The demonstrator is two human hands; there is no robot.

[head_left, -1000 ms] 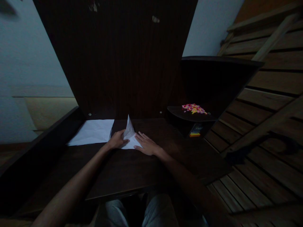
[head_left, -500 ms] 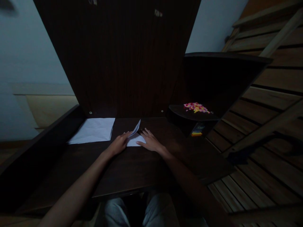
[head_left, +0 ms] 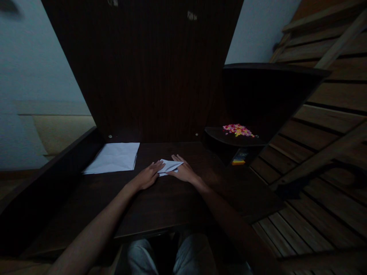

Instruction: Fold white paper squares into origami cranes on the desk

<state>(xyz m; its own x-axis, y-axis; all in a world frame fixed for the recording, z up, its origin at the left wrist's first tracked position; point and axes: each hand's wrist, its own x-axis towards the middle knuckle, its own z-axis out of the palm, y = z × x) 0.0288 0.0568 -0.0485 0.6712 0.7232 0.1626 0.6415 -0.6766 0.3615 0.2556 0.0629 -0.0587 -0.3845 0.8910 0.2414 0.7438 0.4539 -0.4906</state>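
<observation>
A folded sheet of white paper (head_left: 169, 165) lies on the dark desk between my hands, its flap slanting to a point at the right. My left hand (head_left: 147, 176) rests on the paper's left end, fingers stretched out over it. At the right end is my right hand (head_left: 185, 172), with fingers extended and the thumb by the lower edge. The pointed flap passes over part of this hand, so some of its fingers are hidden.
A stack of white paper (head_left: 117, 157) lies at the desk's left, beside a dark side panel (head_left: 51, 172). On a small corner shelf (head_left: 213, 133) at right sits a heap of small pink, red and yellow pieces (head_left: 238, 130). A wooden slatted frame (head_left: 321, 114) stands farther right.
The raised flap of the paper has come down and swung to the right, across to my right hand. My left hand has shifted slightly right over the paper.
</observation>
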